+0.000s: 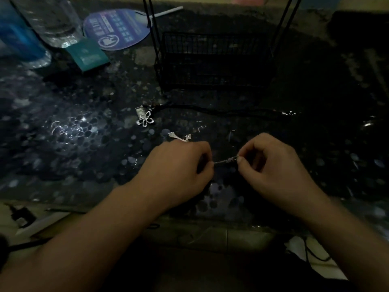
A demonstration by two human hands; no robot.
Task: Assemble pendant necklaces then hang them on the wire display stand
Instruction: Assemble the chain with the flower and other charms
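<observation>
Near the front edge of the dark speckled table, my left hand (181,167) and my right hand (271,163) each pinch one end of a short silvery cord end (226,160) stretched between them. Just beyond my left knuckles lies a small silver cross-shaped pendant (181,137). Farther out, a silver flower pendant (145,120) lies at the left end of a black cord (221,111) that runs right across the table. The black wire display stand (212,60) with its basket base stands at the back centre; its uprights leave the top of the view.
At the back left are a clear water bottle (52,22), a blue bottle (19,34), a teal packet (87,54) and a round blue hand fan (117,28). A dark object (357,28) sits at the back right. Cables and papers lie below the table's front edge.
</observation>
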